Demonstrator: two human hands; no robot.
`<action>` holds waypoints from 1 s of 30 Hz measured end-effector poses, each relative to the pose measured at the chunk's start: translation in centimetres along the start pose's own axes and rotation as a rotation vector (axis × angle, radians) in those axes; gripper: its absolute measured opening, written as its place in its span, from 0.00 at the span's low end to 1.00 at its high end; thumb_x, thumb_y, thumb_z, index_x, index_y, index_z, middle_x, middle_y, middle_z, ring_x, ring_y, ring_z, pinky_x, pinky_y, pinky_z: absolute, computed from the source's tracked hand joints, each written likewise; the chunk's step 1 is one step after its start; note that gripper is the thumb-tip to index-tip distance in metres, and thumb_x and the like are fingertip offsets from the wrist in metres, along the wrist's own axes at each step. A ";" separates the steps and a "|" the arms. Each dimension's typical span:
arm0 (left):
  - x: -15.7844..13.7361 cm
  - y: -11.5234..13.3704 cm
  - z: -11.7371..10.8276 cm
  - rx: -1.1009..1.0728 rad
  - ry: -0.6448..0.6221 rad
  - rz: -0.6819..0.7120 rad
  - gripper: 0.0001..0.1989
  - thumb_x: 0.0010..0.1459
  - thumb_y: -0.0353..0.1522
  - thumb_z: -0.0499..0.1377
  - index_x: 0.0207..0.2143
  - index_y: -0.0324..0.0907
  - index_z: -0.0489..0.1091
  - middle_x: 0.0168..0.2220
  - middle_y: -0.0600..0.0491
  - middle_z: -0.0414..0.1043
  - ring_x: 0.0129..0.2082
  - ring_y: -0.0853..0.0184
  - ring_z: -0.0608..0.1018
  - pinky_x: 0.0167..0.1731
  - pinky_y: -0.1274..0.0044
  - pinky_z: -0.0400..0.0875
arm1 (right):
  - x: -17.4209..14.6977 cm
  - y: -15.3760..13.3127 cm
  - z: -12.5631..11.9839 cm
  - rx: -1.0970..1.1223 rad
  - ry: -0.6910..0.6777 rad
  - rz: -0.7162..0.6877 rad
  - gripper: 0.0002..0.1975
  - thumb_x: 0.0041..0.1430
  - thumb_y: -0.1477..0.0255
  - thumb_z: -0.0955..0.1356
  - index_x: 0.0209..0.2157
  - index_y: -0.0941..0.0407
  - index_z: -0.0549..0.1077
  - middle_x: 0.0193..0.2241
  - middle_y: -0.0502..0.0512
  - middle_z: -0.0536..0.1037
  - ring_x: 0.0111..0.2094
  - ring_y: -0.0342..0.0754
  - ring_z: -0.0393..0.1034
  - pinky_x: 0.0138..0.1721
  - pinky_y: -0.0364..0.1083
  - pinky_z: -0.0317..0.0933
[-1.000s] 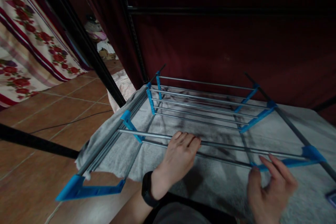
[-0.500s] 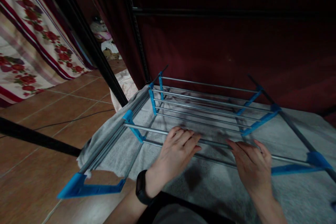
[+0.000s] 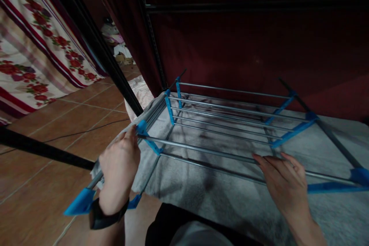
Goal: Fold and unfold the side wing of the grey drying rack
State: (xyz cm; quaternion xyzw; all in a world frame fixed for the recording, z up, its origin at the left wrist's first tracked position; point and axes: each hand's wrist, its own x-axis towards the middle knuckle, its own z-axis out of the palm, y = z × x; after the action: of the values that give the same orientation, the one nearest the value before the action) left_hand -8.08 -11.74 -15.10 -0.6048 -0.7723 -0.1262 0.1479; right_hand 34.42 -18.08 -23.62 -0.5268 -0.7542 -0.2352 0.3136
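Note:
A drying rack of grey metal rods with blue plastic brackets lies across a grey towel-like cover. My left hand, wearing a black wristband, is curled over the rack's left side rail. Its fingertips are against a blue bracket. Another blue corner piece shows below that wrist. Farther right, my right hand grips the front rod with bent fingers; the fingertips' far side is partly hidden. Behind the front rod, several thinner rods run between blue side brackets.
Black metal posts and a dark red curtain border the bed-like surface. A floral cloth hangs at the left above brown floor tiles. A dark cable crosses the floor.
My left hand has moved left from the front rod to the left side rail beside the blue bracket. My right hand stays on the front rod.

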 end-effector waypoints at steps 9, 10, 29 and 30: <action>1.3 -0.8 0.1 -0.060 -0.092 -0.061 0.24 0.70 0.38 0.50 0.62 0.45 0.74 0.38 0.37 0.81 0.30 0.51 0.81 0.33 0.63 0.74 | 0.3 -0.4 -0.5 0.017 -0.013 -0.004 0.22 0.69 0.81 0.66 0.58 0.48 0.76 0.39 0.50 0.83 0.40 0.47 0.77 0.62 0.53 0.60; 1.4 -0.7 -0.2 -0.057 -0.116 -0.070 0.24 0.70 0.37 0.50 0.64 0.45 0.73 0.39 0.37 0.82 0.32 0.50 0.82 0.34 0.62 0.74 | 0.3 -0.3 -0.5 0.018 -0.009 -0.003 0.22 0.69 0.80 0.66 0.59 0.47 0.76 0.39 0.50 0.83 0.40 0.47 0.77 0.62 0.52 0.60; 1.4 0.3 -1.1 0.046 -0.212 -0.127 0.28 0.74 0.43 0.44 0.68 0.48 0.68 0.42 0.36 0.81 0.37 0.46 0.82 0.36 0.62 0.72 | 1.0 0.3 -0.3 -0.054 0.060 -0.046 0.18 0.69 0.79 0.69 0.57 0.52 0.76 0.38 0.53 0.82 0.39 0.50 0.74 0.54 0.52 0.62; 1.4 0.4 -1.1 0.050 -0.208 -0.132 0.27 0.73 0.43 0.44 0.67 0.47 0.69 0.41 0.36 0.81 0.36 0.47 0.82 0.36 0.63 0.72 | 1.0 0.3 -0.3 -0.055 0.052 -0.046 0.18 0.69 0.79 0.69 0.57 0.52 0.76 0.38 0.53 0.82 0.39 0.50 0.74 0.54 0.52 0.62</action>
State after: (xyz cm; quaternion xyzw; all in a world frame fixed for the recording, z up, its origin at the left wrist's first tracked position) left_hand -7.95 -10.84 -13.53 -0.5585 -0.8246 -0.0528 0.0734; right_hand 34.49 -17.49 -22.68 -0.5112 -0.7510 -0.2767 0.3132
